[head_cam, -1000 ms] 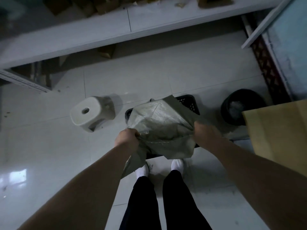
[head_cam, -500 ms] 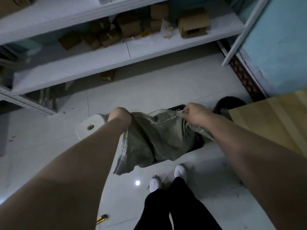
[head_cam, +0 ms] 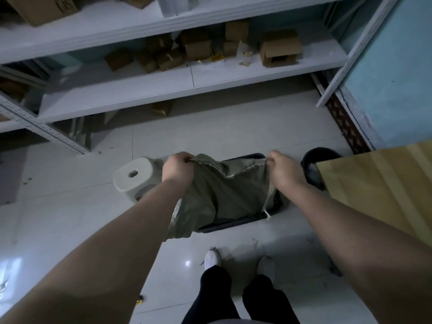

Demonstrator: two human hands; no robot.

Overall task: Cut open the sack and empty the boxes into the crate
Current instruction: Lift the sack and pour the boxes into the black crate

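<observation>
A limp grey-green woven sack hangs in front of me over a black plastic crate on the floor. My left hand grips the sack's top left corner. My right hand pinches its top right corner. The sack is stretched flat between both hands and covers most of the crate, so whatever lies inside the crate is hidden. A white string dangles from the sack's right edge.
A white plastic stool lies on its side left of the crate. A black bin and a wooden tabletop are at the right. White shelves with cardboard boxes stand ahead. A yellow cutter lies on the tiles.
Both hands have lifted the sack higher and pulled its top edge out wide. My view has tilted up, showing more of the shelves.
</observation>
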